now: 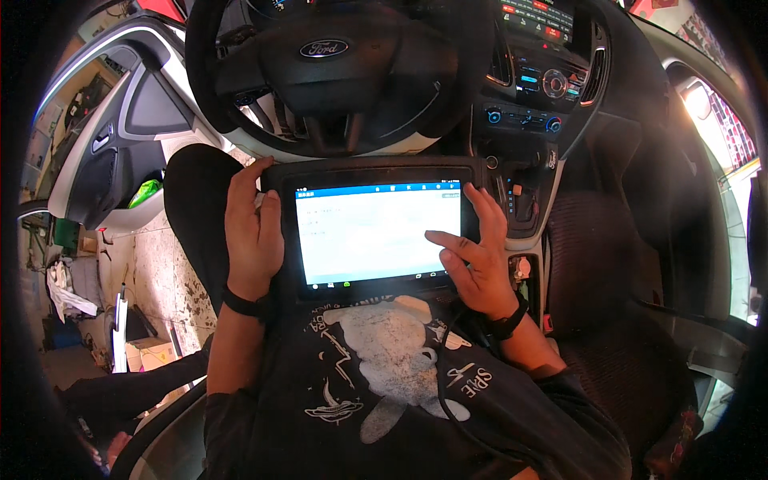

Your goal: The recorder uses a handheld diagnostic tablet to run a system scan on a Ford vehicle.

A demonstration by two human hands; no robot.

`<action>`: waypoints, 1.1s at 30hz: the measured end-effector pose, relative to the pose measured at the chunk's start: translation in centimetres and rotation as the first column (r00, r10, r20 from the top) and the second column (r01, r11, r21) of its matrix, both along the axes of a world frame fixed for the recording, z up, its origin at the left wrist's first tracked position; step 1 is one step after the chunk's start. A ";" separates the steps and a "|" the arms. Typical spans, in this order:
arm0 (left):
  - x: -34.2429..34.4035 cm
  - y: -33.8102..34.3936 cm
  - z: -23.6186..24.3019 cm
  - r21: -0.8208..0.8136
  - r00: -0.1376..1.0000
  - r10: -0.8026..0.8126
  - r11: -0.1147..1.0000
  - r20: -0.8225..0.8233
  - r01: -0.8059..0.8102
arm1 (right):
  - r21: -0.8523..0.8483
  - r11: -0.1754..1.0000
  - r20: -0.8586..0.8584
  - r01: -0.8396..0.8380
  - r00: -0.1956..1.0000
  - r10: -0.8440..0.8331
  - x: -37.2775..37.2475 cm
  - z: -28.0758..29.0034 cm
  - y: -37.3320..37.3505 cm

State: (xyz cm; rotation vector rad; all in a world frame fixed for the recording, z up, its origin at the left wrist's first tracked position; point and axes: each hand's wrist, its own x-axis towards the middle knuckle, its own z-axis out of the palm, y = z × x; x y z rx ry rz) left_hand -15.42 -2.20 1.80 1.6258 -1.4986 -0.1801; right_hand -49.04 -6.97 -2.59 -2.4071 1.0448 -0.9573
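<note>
Car door w/ white frame & dark inner panel stands open at far left; dark fabric passenger seat on the R. Round black steering wheel up front. Black-framed rectangular tablet sits btwn wheel & the person's dark printed cotton T-shirt, bright screen facing up at wearer. L hand curls on tablet's L edge, fingers bent, has hold of it. R hand is approx. half open at the R edge, index finger out over the screen; contact can't be told, nor any firm grip. Black wristband on each wrist; thin black cable runs down the shirt. Progress, my read: tablet's on, page w/ blue top bar is up, so mid-use; small text lines illegible, so what's left is unclear.
</note>
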 end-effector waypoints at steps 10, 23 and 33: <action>-0.2 -0.2 0.0 -0.031 0.999 0.039 0.999 0.026 -0.038 | 0.011 1.000 -0.007 0.002 1.000 -0.002 0.0 -0.1 0.0; 0.1 -0.3 -0.3 0.002 0.999 0.043 0.999 -0.003 -0.043 | -0.078 0.995 -0.183 -0.056 0.982 0.041 0.7 1.6 1.2; -0.1 -0.3 -0.5 -0.034 0.999 0.018 0.999 -0.046 -0.020 | -0.022 0.998 -0.086 -0.066 0.994 0.064 0.1 0.7 0.6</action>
